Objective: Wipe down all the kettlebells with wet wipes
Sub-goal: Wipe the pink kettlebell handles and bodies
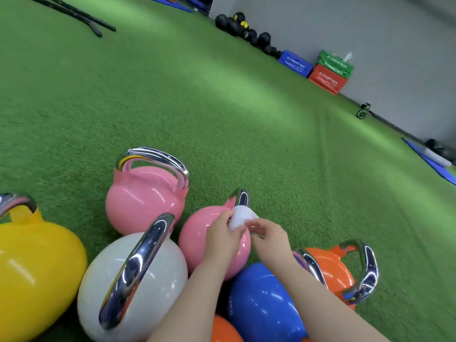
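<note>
Several glossy kettlebells with chrome handles cluster on green turf: a yellow one (37, 267), a white one (138, 287), a large pink one (143, 193), a smaller pink one (197, 240), a blue one (261, 307) and an orange one (333, 270). Another orange one (224, 330) peeks in at the bottom edge. Over the smaller pink kettlebell, my left hand (222, 239) and my right hand (269, 236) both pinch a white wet wipe (238, 217). The wipe sits just below that kettlebell's chrome handle (240, 197).
Green turf (222, 114) stretches ahead. Along the grey wall stand black medicine balls (246, 28), blue, green and red plyo boxes (328, 70) and a small wheel (364, 110). Black ropes (81, 17) lie far left, and a blue mat (434, 164) lies at right.
</note>
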`<state>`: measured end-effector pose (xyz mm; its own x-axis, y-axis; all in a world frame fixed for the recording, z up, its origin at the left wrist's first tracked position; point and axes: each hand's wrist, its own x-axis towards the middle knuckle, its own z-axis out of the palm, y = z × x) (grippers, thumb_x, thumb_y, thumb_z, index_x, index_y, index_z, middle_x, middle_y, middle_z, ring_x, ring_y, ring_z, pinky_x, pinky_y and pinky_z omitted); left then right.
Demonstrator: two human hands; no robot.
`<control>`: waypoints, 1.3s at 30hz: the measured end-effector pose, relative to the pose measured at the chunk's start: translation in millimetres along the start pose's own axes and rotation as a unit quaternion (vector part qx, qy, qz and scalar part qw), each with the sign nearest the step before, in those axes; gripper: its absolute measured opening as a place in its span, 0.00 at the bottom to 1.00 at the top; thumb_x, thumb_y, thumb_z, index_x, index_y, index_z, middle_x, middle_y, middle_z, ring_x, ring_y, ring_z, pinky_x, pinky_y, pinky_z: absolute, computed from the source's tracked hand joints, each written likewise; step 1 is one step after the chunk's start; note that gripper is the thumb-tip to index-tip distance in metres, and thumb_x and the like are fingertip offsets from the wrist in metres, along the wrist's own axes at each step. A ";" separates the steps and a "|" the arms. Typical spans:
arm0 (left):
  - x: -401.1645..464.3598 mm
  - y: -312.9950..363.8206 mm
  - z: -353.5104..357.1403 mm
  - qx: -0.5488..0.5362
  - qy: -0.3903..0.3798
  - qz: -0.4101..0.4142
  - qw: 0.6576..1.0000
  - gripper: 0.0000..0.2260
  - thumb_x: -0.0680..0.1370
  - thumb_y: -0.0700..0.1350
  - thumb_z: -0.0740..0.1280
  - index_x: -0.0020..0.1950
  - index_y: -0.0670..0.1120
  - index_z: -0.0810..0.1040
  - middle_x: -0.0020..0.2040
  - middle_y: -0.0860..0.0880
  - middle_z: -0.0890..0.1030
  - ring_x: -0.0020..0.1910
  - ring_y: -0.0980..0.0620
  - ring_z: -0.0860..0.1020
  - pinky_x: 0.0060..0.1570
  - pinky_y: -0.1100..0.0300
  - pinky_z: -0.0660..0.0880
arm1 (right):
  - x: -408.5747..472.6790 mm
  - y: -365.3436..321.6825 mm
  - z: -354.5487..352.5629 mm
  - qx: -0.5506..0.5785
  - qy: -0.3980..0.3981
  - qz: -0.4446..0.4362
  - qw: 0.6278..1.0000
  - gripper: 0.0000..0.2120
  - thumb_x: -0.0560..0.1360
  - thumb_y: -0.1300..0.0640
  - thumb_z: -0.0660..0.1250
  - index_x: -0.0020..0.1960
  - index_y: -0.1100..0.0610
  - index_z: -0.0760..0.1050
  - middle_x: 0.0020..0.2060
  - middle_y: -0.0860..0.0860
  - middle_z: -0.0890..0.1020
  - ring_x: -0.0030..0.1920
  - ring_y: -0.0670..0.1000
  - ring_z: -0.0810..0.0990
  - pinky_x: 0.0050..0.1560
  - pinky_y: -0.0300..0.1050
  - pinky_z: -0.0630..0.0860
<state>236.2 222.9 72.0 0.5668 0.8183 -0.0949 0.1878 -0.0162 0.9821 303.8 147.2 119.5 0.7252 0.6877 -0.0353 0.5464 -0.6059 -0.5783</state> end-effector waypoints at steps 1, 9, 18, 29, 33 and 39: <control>0.9 -2.8 -4.4 -0.018 -0.024 -0.003 1.000 0.17 0.73 0.41 0.69 0.62 0.45 0.75 0.55 0.52 0.79 0.56 0.53 0.76 0.53 0.63 0.68 | -2.7 -2.3 2.0 0.019 0.007 0.008 1.000 0.17 0.72 0.71 0.60 0.54 0.56 0.78 0.48 0.50 0.82 0.44 0.43 0.78 0.47 0.28 0.70; -12.2 -41.0 -25.5 -0.109 -0.129 -0.039 0.985 0.14 0.72 0.31 0.67 0.44 0.52 0.75 0.44 0.49 0.80 0.44 0.51 0.77 0.46 0.58 0.73 | -9.6 -16.2 18.2 0.042 0.044 0.063 0.996 0.07 0.74 0.58 0.67 0.37 0.53 0.78 0.34 0.49 0.81 0.38 0.48 0.78 0.35 0.32 0.68; -41.2 -62.0 -19.0 -0.046 -0.044 -0.054 0.997 0.06 0.72 0.46 0.70 0.46 0.53 0.76 0.36 0.57 0.78 0.35 0.60 0.75 0.30 0.74 0.67 | -23.7 -2.4 48.2 0.169 0.040 0.177 0.969 0.15 0.66 0.62 0.76 0.37 0.54 0.69 0.32 0.48 0.75 0.34 0.47 0.72 0.36 0.36 0.68; -13.3 -77.3 -18.1 0.055 -0.096 0.028 0.993 0.16 0.68 0.37 0.70 0.31 0.52 0.65 0.30 0.55 0.71 0.33 0.55 0.69 0.28 0.67 0.60 | -15.3 24.9 56.8 0.162 -0.085 0.164 0.969 0.19 0.63 0.71 0.73 0.46 0.54 0.73 0.42 0.52 0.80 0.41 0.47 0.78 0.40 0.33 0.74; -11.2 -84.3 -15.8 0.106 -0.095 0.068 0.987 0.15 0.66 0.36 0.72 0.36 0.52 0.69 0.41 0.56 0.68 0.40 0.54 0.70 0.37 0.62 0.62 | -13.7 38.2 45.8 -0.015 -0.083 0.038 0.996 0.22 0.68 0.69 0.63 0.58 0.52 0.71 0.51 0.51 0.79 0.52 0.52 0.78 0.50 0.41 0.72; -11.1 -85.0 -12.1 0.061 -0.015 0.014 0.998 0.10 0.70 0.30 0.63 0.37 0.45 0.71 0.42 0.49 0.67 0.40 0.52 0.68 0.35 0.67 0.61 | -19.5 24.9 46.2 -0.174 -0.208 0.007 0.963 0.34 0.69 0.70 0.60 0.72 0.50 0.62 0.62 0.53 0.75 0.61 0.57 0.74 0.54 0.39 0.67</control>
<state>204.2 222.2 -8.5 0.5969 0.7989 -0.0741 0.2659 -0.1099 0.9577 283.9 137.3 68.1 0.5428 0.7352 -0.4060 0.6972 -0.6640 -0.2703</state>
